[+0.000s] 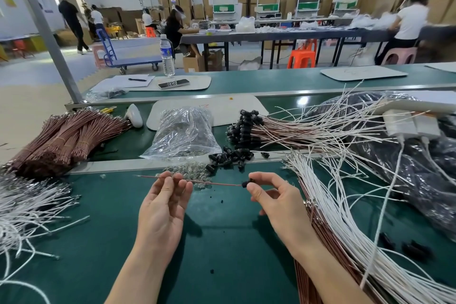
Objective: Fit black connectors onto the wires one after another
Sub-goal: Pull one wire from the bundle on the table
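- The left hand [162, 207] is raised over the green bench [222, 242], palm turned up. Its fingers [165, 186] are curled in and pinch a thin reddish wire [214, 183] near one end.
- The wire runs almost level from that pinch across to the right hand [276, 202]. A short bare tip pokes out to the left, past the left hand.
- The right hand's thumb and forefinger are closed on a small black connector [246, 184], which sits right at the wire's right end. Its other fingers are loosely spread. I can't tell how far the wire has gone into the connector.
- Just beyond the hands, a heap of loose black connectors [229, 155] lies on the metal strip and spills onto the green surface. A scatter of small clear pieces [192, 170] lies beside it.
- Behind that scatter sits a clear plastic bag [185, 131], partly full.
- Further back, to the right of the bag, a fan of wires ends in black caps [243, 126], all bunched together.
- Tied bundles of brown wires [64, 138] lie at the far left.
- Loose white wires [29, 205] spread along the left edge.
- A thick sheaf of white and brown wires [345, 205] runs beside the right forearm.
- A water bottle [167, 55] stands on the next bench back.
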Action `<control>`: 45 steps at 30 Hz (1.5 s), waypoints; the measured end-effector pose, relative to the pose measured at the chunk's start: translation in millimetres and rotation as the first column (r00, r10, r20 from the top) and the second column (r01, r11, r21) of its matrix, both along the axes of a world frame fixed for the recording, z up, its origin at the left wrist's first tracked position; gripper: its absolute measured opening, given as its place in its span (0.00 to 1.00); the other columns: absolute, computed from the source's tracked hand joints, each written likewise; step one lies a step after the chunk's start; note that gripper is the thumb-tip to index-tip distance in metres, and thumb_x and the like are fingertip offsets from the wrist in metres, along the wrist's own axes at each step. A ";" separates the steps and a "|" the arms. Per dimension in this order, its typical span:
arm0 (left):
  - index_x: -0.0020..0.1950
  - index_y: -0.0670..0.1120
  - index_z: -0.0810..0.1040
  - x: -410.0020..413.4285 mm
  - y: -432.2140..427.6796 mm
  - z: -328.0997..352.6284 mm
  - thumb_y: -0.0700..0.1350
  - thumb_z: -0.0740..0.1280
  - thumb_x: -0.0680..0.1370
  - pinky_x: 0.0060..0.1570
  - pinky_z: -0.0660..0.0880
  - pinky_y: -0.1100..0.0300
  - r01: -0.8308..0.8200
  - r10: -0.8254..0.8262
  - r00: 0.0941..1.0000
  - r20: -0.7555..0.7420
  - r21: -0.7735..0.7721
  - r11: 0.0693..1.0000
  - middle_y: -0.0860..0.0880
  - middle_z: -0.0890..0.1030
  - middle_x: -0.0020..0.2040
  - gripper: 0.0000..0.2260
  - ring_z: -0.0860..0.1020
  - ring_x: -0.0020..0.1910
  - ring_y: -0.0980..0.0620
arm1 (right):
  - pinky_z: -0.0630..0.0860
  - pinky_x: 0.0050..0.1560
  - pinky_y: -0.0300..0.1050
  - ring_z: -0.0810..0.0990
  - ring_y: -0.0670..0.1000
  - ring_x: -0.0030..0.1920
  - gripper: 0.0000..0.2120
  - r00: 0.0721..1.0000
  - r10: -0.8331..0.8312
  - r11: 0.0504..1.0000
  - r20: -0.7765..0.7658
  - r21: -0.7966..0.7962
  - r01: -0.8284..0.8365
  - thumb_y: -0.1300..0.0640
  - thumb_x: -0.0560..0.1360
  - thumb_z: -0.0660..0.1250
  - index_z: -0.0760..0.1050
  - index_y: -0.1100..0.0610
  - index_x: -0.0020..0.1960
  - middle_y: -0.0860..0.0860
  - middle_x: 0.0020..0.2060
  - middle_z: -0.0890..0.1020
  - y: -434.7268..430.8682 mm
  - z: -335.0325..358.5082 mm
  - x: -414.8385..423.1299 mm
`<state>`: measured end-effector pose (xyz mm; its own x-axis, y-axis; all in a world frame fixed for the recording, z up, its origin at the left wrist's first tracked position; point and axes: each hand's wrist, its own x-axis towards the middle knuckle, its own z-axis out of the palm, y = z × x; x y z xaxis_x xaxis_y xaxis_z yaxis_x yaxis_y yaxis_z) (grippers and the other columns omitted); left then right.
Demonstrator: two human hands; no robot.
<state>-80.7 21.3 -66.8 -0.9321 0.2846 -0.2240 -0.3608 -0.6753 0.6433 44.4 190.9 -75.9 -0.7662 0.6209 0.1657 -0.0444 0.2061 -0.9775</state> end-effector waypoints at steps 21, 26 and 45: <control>0.48 0.41 0.78 3.4 2.5 -1.9 0.44 0.71 0.71 0.38 0.82 0.61 0.056 -0.056 0.998 -0.029 0.022 0.998 0.46 0.84 0.38 0.09 0.84 0.36 0.53 | 0.79 0.38 0.39 0.85 0.49 0.42 0.12 0.983 0.091 0.927 -0.158 -0.348 -0.141 0.50 0.68 0.77 0.85 0.46 0.52 0.48 0.49 0.86 -3.1 11.7 5.9; 0.50 0.40 0.78 9.1 5.3 2.7 0.41 0.69 0.73 0.39 0.82 0.61 0.125 -0.124 0.991 -0.045 0.040 0.991 0.44 0.86 0.42 0.08 0.86 0.40 0.50 | 0.79 0.36 0.39 0.86 0.51 0.42 0.13 0.982 0.093 0.921 -0.164 -0.361 -0.148 0.49 0.67 0.77 0.85 0.47 0.52 0.49 0.50 0.86 -5.0 11.5 6.1; 0.50 0.40 0.80 30.0 15.7 2.1 0.42 0.71 0.71 0.35 0.81 0.61 0.222 -0.250 0.954 -0.164 -0.170 0.960 0.45 0.83 0.39 0.10 0.82 0.33 0.52 | 0.77 0.32 0.37 0.85 0.47 0.39 0.18 0.971 0.058 0.843 -0.232 -0.509 -0.172 0.49 0.62 0.78 0.87 0.48 0.52 0.47 0.43 0.86 5.2 10.3 7.5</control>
